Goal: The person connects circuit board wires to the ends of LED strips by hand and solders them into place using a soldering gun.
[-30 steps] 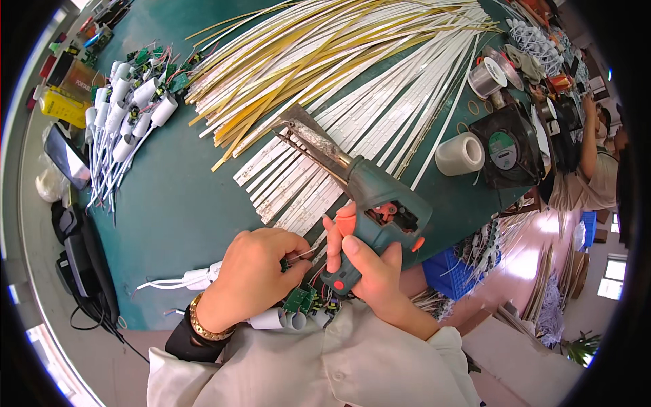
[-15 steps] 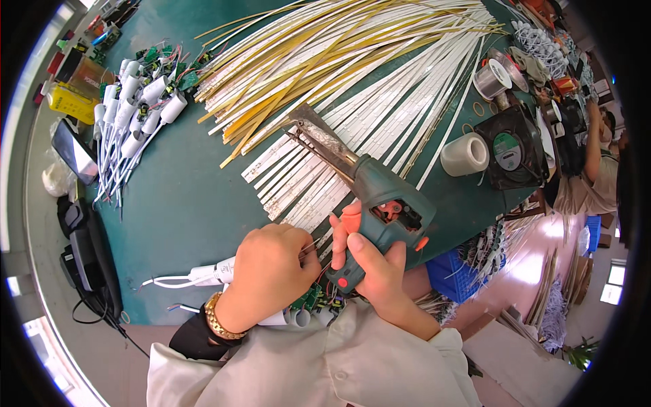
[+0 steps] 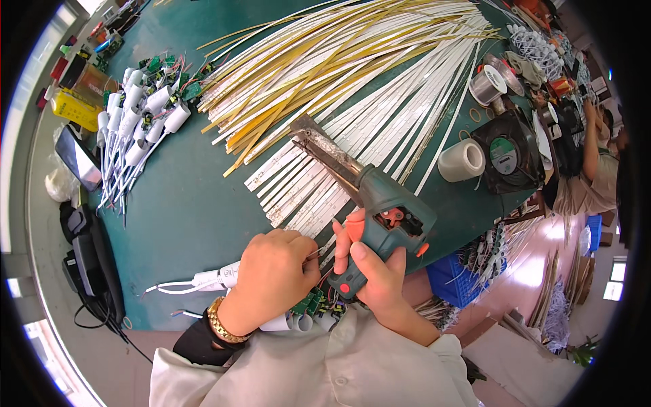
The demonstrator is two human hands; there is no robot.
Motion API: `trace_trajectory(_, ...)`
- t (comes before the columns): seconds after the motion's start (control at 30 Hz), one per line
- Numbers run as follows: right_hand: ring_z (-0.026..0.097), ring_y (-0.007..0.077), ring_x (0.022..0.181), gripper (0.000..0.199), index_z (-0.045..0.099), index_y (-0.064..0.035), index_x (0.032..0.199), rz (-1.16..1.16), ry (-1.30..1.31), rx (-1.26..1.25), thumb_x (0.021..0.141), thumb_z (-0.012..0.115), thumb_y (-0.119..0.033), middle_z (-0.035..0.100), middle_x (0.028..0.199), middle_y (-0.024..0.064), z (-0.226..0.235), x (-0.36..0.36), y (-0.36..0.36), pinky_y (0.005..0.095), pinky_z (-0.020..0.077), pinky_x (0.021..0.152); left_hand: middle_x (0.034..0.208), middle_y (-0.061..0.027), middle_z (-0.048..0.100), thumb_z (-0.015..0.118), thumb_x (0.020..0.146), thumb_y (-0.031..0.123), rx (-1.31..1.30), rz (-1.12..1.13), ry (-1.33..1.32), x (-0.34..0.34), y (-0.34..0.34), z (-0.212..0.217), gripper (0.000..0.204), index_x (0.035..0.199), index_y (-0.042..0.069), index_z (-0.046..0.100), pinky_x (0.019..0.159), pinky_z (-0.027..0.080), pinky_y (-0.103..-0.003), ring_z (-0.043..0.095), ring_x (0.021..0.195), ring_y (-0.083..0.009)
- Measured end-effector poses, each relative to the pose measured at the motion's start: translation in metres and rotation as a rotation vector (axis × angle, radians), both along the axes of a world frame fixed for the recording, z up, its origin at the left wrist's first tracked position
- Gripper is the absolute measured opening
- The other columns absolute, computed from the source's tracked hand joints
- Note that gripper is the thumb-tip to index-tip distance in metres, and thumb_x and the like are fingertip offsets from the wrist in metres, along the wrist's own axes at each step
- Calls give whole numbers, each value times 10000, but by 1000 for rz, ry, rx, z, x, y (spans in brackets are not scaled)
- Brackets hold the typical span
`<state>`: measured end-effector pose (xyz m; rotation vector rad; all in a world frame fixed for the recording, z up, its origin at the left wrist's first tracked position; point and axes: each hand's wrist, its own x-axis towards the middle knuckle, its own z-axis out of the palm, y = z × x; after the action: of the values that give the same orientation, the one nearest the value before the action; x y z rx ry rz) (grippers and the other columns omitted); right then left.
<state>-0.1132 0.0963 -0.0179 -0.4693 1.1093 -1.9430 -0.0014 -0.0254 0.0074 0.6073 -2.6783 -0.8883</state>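
My right hand (image 3: 380, 275) is wrapped round the handle of a dark green soldering gun (image 3: 390, 197), fingers at its orange trigger. Its long, scorched metal nose points up and left over white LED strips (image 3: 325, 203). Closed in a pinch, my left hand (image 3: 274, 271) holds thin wires (image 3: 313, 254) just left of the handle; the fingertips are partly hidden. Beside that hand lies a white tube (image 3: 220, 277) with white cable coming out of its left end. Green circuit boards (image 3: 308, 302) and more white tubes (image 3: 302, 322) sit between my forearms at the table edge.
White and yellow strips (image 3: 305, 74) fan across the green table (image 3: 176, 210). At left are white tubes with cables (image 3: 139, 112), a phone (image 3: 78, 156) and a black case (image 3: 91, 264). At right stand a solder spool (image 3: 488, 85), a clear roll (image 3: 462, 161), a fan (image 3: 508, 152) and a blue crate (image 3: 454, 278).
The whole view has shifted slightly. Both hands keep their grips, with the soldering gun and the wires in nearly the same places.
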Motion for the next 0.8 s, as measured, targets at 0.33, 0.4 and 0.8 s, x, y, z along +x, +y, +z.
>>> trace_trajectory(0.33,569,162,742,459,386,-58,1249,-66,30,39,908,615,-262,551,825,80,12,8,73,462,488,917,601,-94,559,645,658,52,40,-3,-52,3,-3,-2,54,615,57,612,554,445,-391,578,612,-283)
trace_trajectory(0.4,564,170,738,368,452,-44,1178,71,236,328,913,607,-247,549,847,80,6,9,107,425,514,854,598,-96,560,643,656,55,58,-27,-53,-1,-6,-1,54,611,57,613,549,446,-393,579,605,-286)
trace_trajectory(0.8,631,278,786,359,639,-101,1054,496,1075,737,710,697,-187,659,932,91,-8,11,176,362,501,616,616,-95,603,660,641,48,-6,-2,-183,-3,-4,4,28,633,38,635,551,485,-363,600,595,-277)
